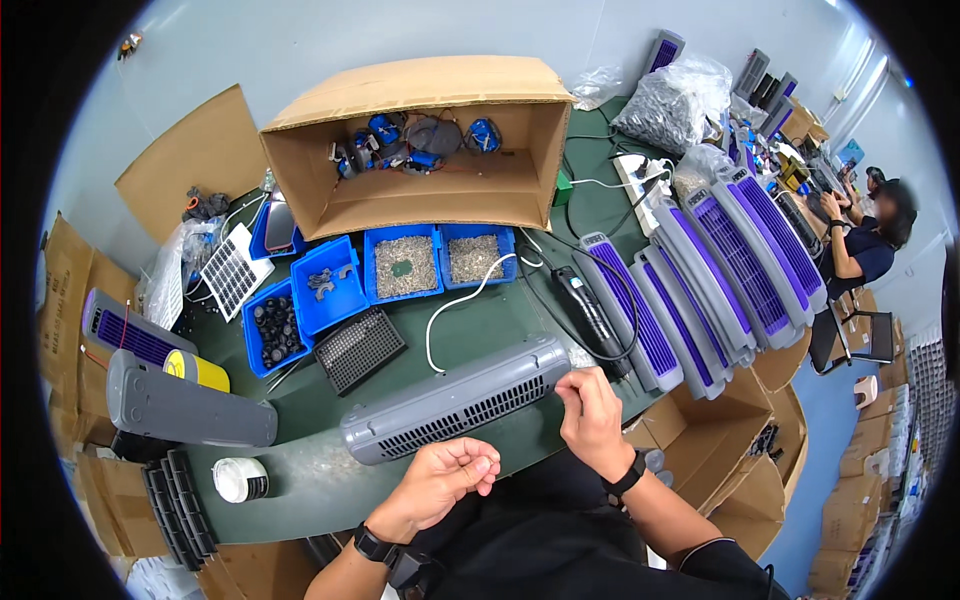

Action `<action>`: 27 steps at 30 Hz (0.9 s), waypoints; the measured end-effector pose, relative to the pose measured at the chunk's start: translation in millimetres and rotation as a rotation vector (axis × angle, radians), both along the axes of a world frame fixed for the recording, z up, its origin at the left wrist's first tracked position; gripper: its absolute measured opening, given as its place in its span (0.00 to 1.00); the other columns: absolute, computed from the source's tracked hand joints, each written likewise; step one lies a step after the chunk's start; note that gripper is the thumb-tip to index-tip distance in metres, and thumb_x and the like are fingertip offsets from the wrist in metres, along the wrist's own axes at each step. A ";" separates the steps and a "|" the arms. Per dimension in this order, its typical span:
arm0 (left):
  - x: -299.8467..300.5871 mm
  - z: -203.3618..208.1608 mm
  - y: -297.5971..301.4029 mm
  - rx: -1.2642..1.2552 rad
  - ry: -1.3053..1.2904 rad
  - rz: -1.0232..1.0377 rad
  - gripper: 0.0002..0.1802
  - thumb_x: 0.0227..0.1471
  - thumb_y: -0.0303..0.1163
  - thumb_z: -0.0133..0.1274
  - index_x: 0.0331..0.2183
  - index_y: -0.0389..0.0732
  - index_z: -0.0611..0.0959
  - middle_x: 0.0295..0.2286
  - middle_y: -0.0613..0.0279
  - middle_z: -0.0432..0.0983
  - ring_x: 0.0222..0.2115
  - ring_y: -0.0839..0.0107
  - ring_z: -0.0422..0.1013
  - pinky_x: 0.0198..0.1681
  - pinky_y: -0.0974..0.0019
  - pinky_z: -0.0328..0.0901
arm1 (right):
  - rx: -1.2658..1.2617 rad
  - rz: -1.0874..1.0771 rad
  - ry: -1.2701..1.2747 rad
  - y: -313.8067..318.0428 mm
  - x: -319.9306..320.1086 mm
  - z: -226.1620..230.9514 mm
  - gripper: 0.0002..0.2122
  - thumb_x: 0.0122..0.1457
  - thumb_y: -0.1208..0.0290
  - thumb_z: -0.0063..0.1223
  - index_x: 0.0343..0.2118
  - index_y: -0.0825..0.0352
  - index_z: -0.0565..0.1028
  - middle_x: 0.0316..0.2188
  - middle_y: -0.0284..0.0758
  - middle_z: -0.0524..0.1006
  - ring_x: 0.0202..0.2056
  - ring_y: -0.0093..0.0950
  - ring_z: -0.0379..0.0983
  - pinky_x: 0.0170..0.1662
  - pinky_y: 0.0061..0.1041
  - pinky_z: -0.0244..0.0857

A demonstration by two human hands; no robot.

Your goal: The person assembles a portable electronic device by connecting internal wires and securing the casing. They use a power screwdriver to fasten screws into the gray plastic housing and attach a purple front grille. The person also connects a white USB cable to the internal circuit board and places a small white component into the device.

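Note:
A long grey slotted housing (455, 400) lies across the green table in front of me, its black-slotted side toward me. My left hand (450, 482) hovers just off its near edge, fingers curled and thumb pressed against them; whatever it may hold is hidden. At the housing's right end my right hand (592, 418) is closed in a pinch, fingertips close to the corner. Anything between those fingertips is too small to name. A black corded electric screwdriver (588, 312) lies beyond the right hand, next to the standing purple-and-grey units.
Blue bins of screws (405, 268), black round parts (277, 328) and grey clips (328, 290) sit behind the housing. An open cardboard box (430, 195) stands at the back. Purple-and-grey units (720, 270) line the right. A white tub (240, 480) stands left; a co-worker (880, 235) sits far right.

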State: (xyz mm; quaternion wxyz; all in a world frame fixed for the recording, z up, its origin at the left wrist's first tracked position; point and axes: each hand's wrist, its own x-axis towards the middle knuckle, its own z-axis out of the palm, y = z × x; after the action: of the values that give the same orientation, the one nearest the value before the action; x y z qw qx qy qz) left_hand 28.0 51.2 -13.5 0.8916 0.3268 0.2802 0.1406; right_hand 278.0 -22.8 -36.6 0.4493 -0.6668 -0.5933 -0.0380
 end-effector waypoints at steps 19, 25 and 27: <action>-9.4 -4.9 -10.6 -0.188 -0.201 0.108 0.07 0.67 0.30 0.55 0.41 0.36 0.81 0.33 0.64 0.76 0.31 0.74 0.68 0.37 0.68 0.65 | -0.057 0.261 0.173 -14.3 -39.9 37.1 0.10 0.51 0.82 0.69 0.34 0.67 0.78 0.31 0.37 0.81 0.29 0.35 0.80 0.31 0.29 0.74; -10.1 -1.1 -13.9 -0.144 -0.134 0.140 0.07 0.66 0.29 0.56 0.41 0.35 0.83 0.34 0.63 0.78 0.31 0.74 0.69 0.36 0.69 0.66 | -0.054 0.475 0.133 -8.7 -61.8 45.5 0.09 0.50 0.82 0.68 0.35 0.66 0.80 0.32 0.33 0.81 0.32 0.32 0.81 0.30 0.28 0.75; -12.6 0.5 -13.8 -0.103 -0.084 0.174 0.07 0.65 0.28 0.58 0.42 0.34 0.84 0.34 0.62 0.79 0.31 0.75 0.70 0.35 0.70 0.67 | -0.082 0.502 0.126 -6.2 -60.6 44.8 0.09 0.51 0.81 0.67 0.35 0.66 0.80 0.33 0.32 0.81 0.32 0.32 0.81 0.29 0.28 0.74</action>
State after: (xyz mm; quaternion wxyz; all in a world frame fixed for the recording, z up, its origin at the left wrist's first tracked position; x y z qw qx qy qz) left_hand 15.4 37.4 -13.0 0.9027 0.2487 0.2766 0.2163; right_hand 217.4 -29.0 8.3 0.4534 -0.5176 -0.7119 0.1404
